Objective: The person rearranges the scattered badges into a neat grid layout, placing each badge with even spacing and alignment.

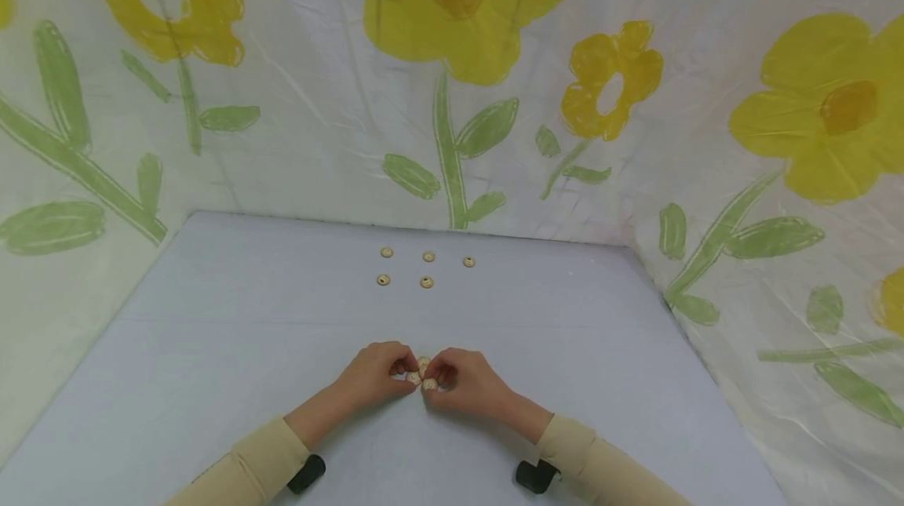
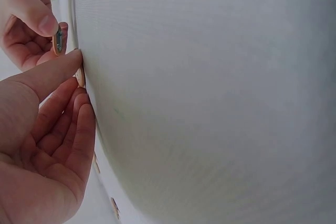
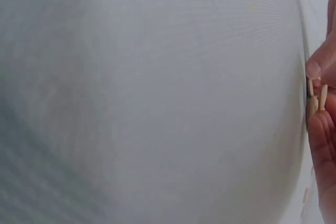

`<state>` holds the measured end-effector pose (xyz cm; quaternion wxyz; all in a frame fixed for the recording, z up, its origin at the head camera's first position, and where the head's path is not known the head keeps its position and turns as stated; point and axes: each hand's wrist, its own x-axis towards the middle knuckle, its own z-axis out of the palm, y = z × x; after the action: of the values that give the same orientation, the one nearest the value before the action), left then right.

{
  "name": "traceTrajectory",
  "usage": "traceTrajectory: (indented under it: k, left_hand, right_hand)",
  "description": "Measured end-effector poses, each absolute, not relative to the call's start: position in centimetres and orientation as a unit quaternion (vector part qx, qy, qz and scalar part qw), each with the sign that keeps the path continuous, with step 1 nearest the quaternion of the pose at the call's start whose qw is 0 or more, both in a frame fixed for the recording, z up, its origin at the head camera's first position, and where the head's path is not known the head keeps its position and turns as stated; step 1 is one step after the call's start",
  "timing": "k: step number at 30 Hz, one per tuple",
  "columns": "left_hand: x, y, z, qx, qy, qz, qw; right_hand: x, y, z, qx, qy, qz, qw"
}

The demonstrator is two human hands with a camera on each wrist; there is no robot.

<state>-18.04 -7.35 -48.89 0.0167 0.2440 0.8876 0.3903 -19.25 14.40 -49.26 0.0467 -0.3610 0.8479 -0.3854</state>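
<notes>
Discs [image 1: 413, 378], marks too small to read: L hand [image 1: 381, 373] pinches one, R hand [image 1: 472, 382] pinches another, 1 btwn, w/ 5 more farther off on table [image 1: 247, 294].

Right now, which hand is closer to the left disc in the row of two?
Left. The left hand is on the near side of the disc; the right hand too, but farther right.

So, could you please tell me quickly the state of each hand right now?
Left hand: closed, pinching a small round piece.
Right hand: closed, pinching another round piece.
</notes>
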Motion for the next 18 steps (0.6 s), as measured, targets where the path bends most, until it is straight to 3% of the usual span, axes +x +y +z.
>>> traceTrajectory:
  k: [18]
  left_hand:
    - [-17.9,-7.6,-48.5,0.247,0.88,0.404,0.024]
  right_hand:
    - [-20.2,14.6,-48.4,-0.227,0.837,-0.493,0.065]
